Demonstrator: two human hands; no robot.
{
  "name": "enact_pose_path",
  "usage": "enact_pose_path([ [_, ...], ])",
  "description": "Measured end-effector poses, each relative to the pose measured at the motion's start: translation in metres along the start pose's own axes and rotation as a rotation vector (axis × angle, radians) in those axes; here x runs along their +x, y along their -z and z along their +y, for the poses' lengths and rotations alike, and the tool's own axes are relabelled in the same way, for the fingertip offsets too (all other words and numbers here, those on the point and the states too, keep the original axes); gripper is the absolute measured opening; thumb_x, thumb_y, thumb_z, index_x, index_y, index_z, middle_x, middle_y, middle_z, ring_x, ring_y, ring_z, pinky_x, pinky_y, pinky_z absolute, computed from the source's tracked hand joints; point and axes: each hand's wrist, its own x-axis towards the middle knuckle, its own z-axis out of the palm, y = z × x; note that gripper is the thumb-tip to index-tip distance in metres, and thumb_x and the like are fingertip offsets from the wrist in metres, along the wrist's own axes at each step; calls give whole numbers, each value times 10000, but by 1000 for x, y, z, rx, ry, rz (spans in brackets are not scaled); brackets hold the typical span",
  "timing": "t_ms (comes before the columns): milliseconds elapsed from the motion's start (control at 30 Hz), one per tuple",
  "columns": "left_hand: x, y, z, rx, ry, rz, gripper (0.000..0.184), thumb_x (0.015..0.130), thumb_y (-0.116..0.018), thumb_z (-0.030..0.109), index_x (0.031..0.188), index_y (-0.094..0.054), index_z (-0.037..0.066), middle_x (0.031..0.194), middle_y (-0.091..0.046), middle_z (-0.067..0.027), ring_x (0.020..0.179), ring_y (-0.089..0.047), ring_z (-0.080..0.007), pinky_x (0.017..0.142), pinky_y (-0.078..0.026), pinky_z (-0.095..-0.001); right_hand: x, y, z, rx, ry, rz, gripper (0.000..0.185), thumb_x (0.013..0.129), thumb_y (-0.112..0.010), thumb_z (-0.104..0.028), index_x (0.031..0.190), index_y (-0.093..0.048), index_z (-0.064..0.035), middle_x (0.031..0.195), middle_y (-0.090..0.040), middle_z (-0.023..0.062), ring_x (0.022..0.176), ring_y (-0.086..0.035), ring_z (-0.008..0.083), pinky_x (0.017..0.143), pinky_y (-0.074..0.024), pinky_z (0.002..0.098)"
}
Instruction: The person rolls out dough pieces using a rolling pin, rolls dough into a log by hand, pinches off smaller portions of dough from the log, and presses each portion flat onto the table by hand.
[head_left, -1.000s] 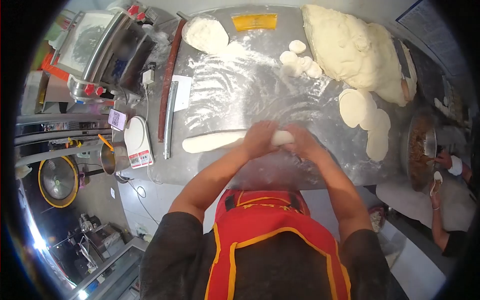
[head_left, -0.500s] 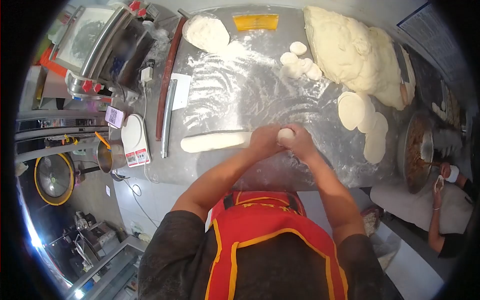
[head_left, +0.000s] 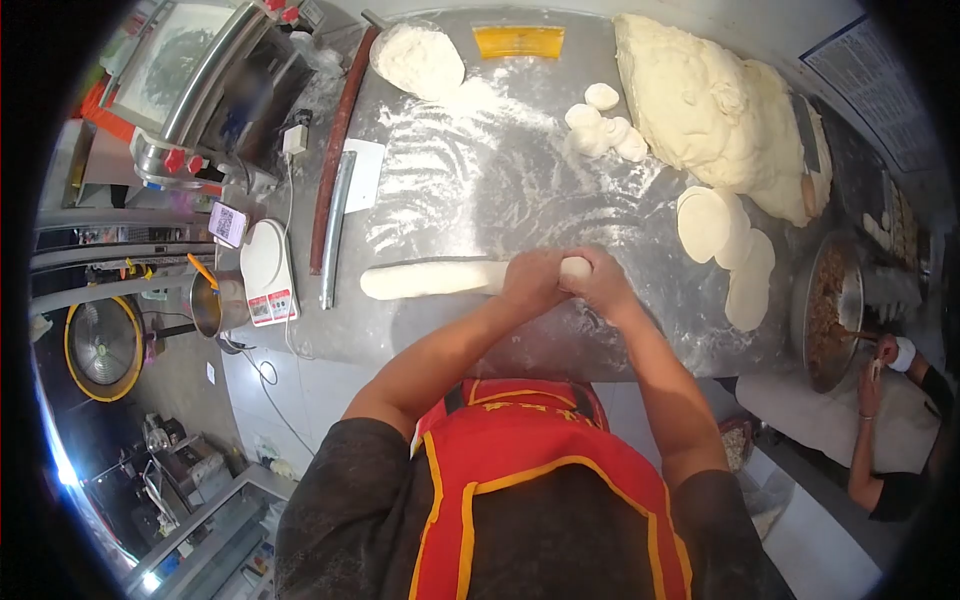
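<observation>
A long pale dough rope [head_left: 430,280] lies on the floured metal table near its front edge. My left hand [head_left: 535,282] is wrapped round the rope's right end. Pressed up against it, my right hand [head_left: 602,284] is closed on the end piece of dough [head_left: 575,268], which bulges out between thumb and fingers. My palms hide whether that piece still joins the rope. Beyond my hands sit several small dough pieces [head_left: 590,135], and to the right overlap flat dough rounds [head_left: 735,240].
A big dough mass [head_left: 715,110] fills the back right. Flour scoop [head_left: 418,62], yellow scraper [head_left: 518,42], red rolling pin [head_left: 338,160], metal rod [head_left: 338,235] and kitchen scale [head_left: 267,265] lie around. At right, another person's hands [head_left: 880,365] work beside a filling bowl [head_left: 832,315].
My hands stay closed together on the dough, almost in place. The whole view shifts slightly. The other person's hands at the right have drawn closer together.
</observation>
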Motion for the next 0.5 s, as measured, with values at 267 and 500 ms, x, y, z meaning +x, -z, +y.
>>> enact_pose_path([
  [267,6,-1,5,109,47,-51,189,697,-700,246,798,-686,87,813,-689,-142,802,-672,-329,704,-512,-455,-6,-2,-22,-276,13,135,367,644,-695,-231,970,-689,-63,898,-688,177,826,-669,319,759,-528,384],
  [500,25,6,10,296,110,-281,195,726,-665,280,741,-714,92,773,-695,-143,758,-689,-318,677,-523,-438,3,2,-14,165,-161,129,265,636,-691,-118,879,-697,-13,751,-659,94,689,-621,172,617,-504,299],
])
